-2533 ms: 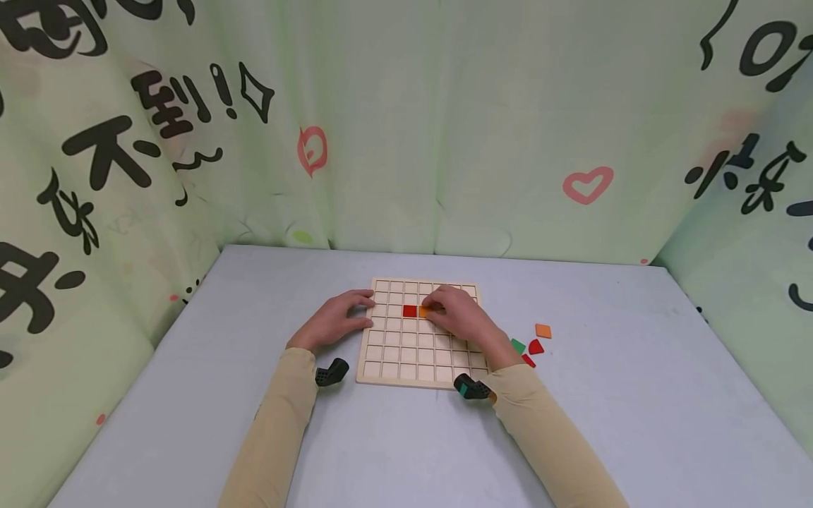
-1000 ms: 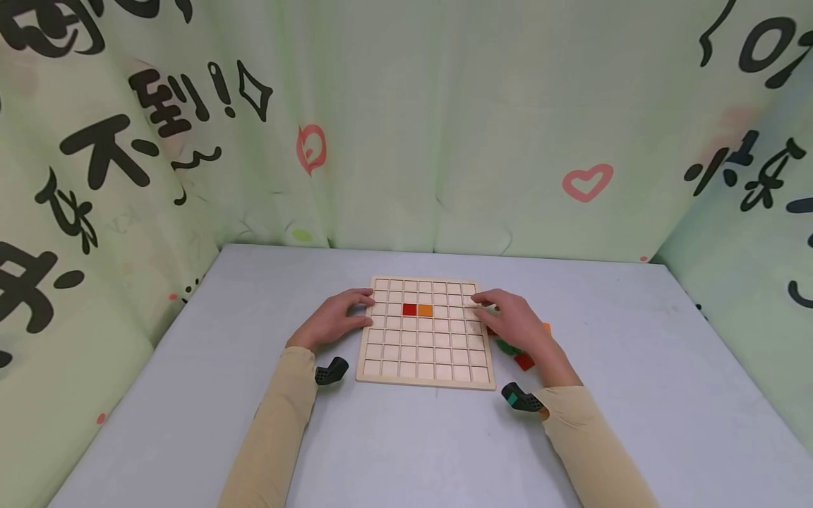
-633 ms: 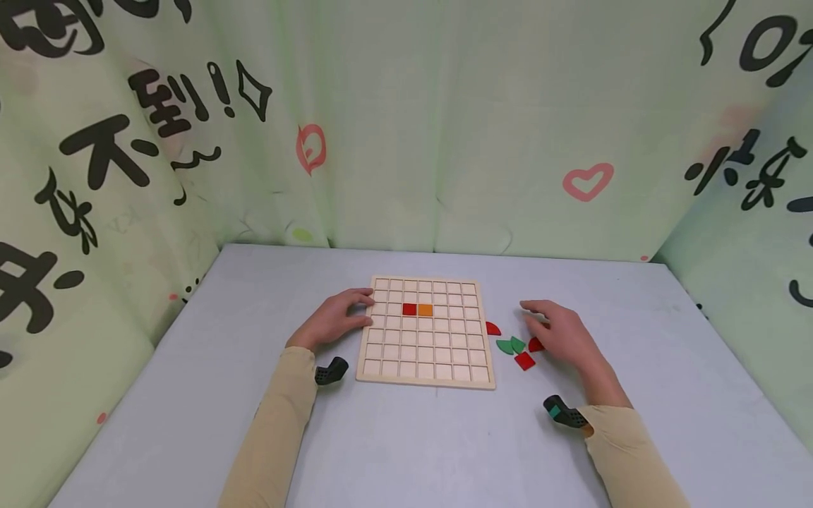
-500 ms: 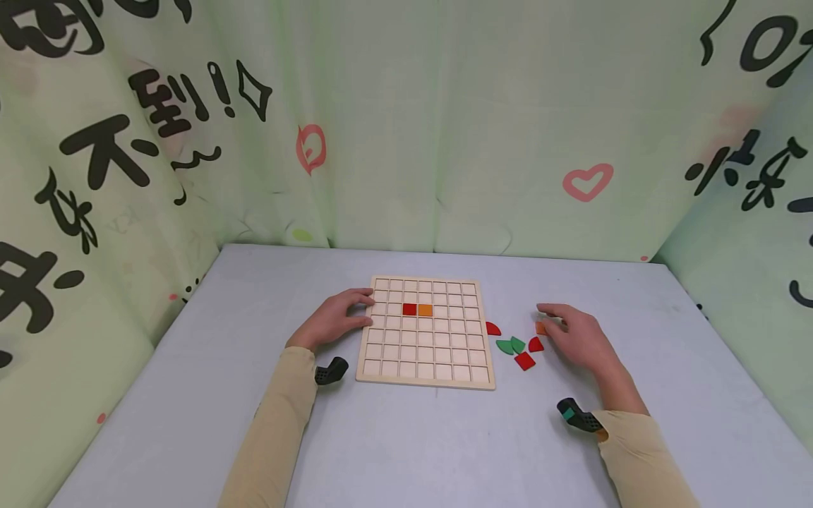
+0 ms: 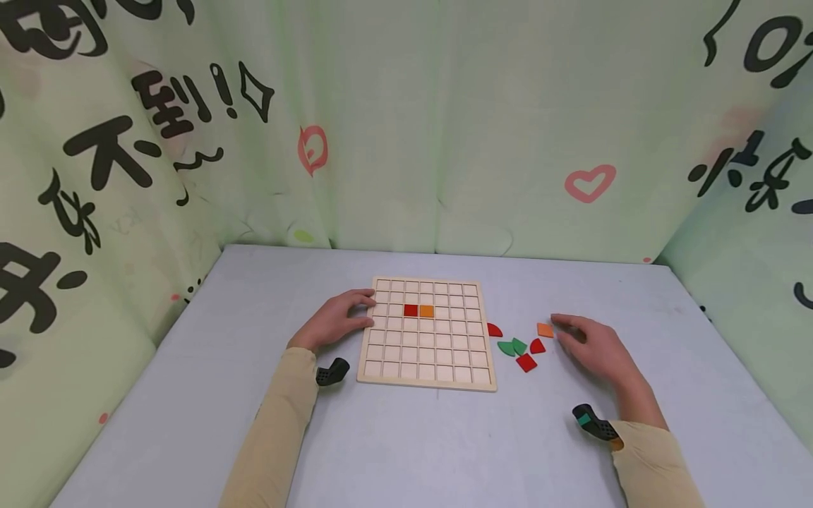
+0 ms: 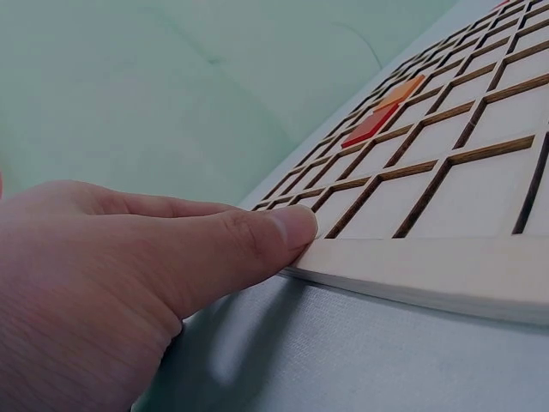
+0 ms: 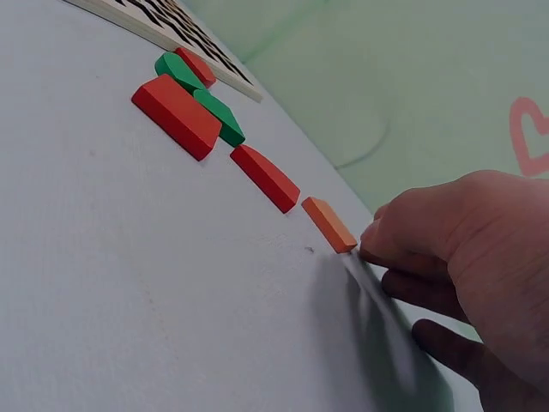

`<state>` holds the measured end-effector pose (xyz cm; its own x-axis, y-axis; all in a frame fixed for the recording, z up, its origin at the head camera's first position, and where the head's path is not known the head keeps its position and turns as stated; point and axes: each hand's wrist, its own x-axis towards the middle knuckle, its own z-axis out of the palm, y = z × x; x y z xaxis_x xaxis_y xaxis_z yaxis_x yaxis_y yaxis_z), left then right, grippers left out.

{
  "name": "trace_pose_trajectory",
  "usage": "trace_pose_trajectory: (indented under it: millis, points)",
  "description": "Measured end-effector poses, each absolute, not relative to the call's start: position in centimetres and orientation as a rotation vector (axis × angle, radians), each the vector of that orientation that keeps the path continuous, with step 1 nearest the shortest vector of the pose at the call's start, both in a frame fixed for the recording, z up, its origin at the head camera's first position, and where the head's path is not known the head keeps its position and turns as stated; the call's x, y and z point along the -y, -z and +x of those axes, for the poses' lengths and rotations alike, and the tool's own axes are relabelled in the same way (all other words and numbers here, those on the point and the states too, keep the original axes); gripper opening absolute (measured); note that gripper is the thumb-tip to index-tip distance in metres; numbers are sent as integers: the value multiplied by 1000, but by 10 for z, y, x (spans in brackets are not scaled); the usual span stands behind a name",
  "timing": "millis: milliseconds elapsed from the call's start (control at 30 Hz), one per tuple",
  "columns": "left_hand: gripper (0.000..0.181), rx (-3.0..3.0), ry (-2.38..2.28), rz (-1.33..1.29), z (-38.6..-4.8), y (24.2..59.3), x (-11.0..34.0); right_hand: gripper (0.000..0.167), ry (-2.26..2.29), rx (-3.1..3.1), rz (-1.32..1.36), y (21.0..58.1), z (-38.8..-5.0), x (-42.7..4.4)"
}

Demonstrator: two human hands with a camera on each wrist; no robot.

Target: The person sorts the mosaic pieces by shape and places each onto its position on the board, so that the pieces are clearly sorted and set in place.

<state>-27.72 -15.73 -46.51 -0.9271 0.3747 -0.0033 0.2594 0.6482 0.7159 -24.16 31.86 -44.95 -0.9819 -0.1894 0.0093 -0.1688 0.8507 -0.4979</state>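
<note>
A wooden grid board point(image 5: 427, 385) lies on the table. In it sit a red square tile point(image 5: 411, 310) and an orange square tile point(image 5: 427, 311), side by side. My left hand point(image 5: 333, 321) rests at the board's left edge; in the left wrist view the straight thumb point(image 6: 257, 236) touches the rim. To the right of the board, my right hand point(image 5: 593, 346) holds nothing, its fingers loosely bent just beside a loose orange tile point(image 5: 545, 330). The right wrist view shows that orange tile point(image 7: 328, 225) flat on the table near the fingertips.
Between the board and my right hand lie two green rounded pieces point(image 5: 519, 346), a red square tile point(image 5: 526, 363), a red rounded piece point(image 5: 537, 346) and another red piece point(image 5: 495, 329) against the board's right edge. A printed curtain point(image 5: 444, 141) hangs behind the table point(image 5: 406, 451).
My right hand has left the orange tile in the grid and moved right, past the loose pieces, to beyond the loose orange tile. My left hand has stayed at the board's edge.
</note>
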Motion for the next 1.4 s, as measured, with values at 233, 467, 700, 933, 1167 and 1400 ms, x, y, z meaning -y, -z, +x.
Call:
trace_pose_trajectory:
  millis: [233, 467, 700, 933, 1167, 1400]
  points:
    - [41, -2719, -1145, 538, -277, 465, 157, 43, 828, -2976, -332, 453, -241, -318]
    - [41, -2721, -1138, 538, -277, 465, 157, 41, 835, -2999, -378, 454, -240, -314]
    - [41, -2712, -1144, 528, -278, 464, 157, 36, 862, -3036, -398, 456, -241, -314]
    - [42, -2705, -1144, 524, -278, 465, 157, 39, 863, -3051, -393, 454, -240, -315]
    - [42, -2708, -1146, 547, -278, 466, 158, 36, 824, -3047, -405, 455, -242, -315]
    - [42, -2706, -1151, 534, -278, 465, 157, 37, 774, -3090, -392, 456, -243, -315]
